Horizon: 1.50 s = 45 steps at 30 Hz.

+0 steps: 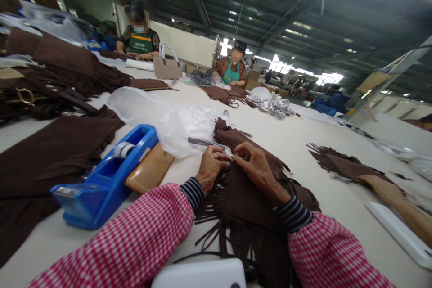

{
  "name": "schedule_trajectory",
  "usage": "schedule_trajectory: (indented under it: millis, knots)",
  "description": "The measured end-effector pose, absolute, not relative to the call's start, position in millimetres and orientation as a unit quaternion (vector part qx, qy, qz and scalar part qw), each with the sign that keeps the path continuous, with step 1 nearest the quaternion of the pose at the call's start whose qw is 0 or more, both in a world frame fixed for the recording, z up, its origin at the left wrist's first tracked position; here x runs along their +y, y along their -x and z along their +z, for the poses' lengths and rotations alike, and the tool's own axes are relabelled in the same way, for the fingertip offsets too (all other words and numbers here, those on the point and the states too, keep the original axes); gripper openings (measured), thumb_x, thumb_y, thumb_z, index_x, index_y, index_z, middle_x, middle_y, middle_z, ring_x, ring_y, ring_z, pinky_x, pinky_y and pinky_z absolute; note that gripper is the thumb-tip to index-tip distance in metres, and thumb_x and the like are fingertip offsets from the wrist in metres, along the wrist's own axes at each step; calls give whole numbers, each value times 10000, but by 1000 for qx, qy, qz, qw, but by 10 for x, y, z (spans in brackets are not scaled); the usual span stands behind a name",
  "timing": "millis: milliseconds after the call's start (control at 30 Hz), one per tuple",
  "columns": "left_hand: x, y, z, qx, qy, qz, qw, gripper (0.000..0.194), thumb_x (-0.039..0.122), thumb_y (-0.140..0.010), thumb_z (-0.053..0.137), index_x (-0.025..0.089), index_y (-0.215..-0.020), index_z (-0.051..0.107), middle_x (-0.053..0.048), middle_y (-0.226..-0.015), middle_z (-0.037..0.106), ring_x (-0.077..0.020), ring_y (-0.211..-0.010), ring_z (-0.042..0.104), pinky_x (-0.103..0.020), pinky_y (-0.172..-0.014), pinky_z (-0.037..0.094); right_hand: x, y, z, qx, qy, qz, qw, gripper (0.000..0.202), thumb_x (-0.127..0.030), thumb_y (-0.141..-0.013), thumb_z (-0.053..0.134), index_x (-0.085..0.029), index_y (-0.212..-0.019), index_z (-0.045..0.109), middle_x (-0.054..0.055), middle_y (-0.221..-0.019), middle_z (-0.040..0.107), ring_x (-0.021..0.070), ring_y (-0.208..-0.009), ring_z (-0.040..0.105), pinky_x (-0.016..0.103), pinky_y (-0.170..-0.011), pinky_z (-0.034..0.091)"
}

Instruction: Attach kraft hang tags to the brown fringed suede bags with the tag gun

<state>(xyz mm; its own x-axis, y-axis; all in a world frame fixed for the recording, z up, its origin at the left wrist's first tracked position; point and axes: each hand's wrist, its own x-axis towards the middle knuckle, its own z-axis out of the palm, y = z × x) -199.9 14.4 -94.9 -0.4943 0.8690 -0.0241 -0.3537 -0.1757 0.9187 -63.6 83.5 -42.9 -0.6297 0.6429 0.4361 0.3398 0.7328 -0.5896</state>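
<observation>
Both hands meet over a dark brown fringed bag (251, 200) lying on the table before me. My left hand (212, 164) pinches a small shiny piece (229, 153) that looks like clear plastic; its exact kind is too small to tell. Fingers and thumb of my right hand (254, 166) are pinched together at the piece's right side, just above the brown material. A slim dark grey strip or tool (202, 141) sticks out leftward behind my left fingers; I cannot tell whether it is held. Long fringe strands hang from the bag's left and near edges.
Left of my arm stand a blue tape dispenser (104, 180) and a tan phone-like case (150, 168). White plastic sheeting (158, 117) lies beyond. Brown bags pile up left. At right, another person's arm (394, 198) reaches over a fringed piece (351, 164). Two co-workers stand across the table.
</observation>
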Motion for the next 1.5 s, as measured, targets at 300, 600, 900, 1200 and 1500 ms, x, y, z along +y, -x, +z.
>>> schedule_trajectory:
  millis: [300,600,900,1200,1500]
  knots:
    - [146,1997,-925,483,-248,720,432,513,-82,-562,699,169,-959,491,-15,-749,734,-133,-637,668,-244,-619,527,871,591,-491,-870,308,215,320,103,-194,-778,593,-226,-862,643,18,-845,674,206,-808,602,331,-765,465]
    - [145,1999,-913,485,-233,721,436,499,-81,-550,706,176,-914,479,-2,-689,727,-123,-594,656,-232,-607,515,794,617,-499,-877,337,158,302,121,-146,-792,631,-226,-882,647,21,-868,653,195,-797,592,321,-776,457]
    - [99,2058,-847,489,-238,694,471,476,-12,-514,730,175,-901,523,-29,-712,737,-166,-608,666,-266,-608,506,746,634,-493,-894,334,101,282,119,-122,-833,632,-219,-902,643,25,-861,640,195,-794,568,301,-749,416]
    - [91,2134,-874,543,-269,650,459,470,137,-524,803,153,-951,607,-15,-672,693,-155,-558,609,-251,-543,436,728,650,-525,-897,347,77,261,73,-158,-868,643,-214,-912,656,33,-853,620,197,-785,550,288,-712,368]
    - [97,2131,-882,540,-279,656,447,453,145,-534,789,166,-946,601,12,-651,665,-142,-534,583,-237,-520,421,733,657,-538,-893,357,66,265,50,-187,-872,650,-223,-905,658,29,-839,618,188,-744,524,278,-679,336]
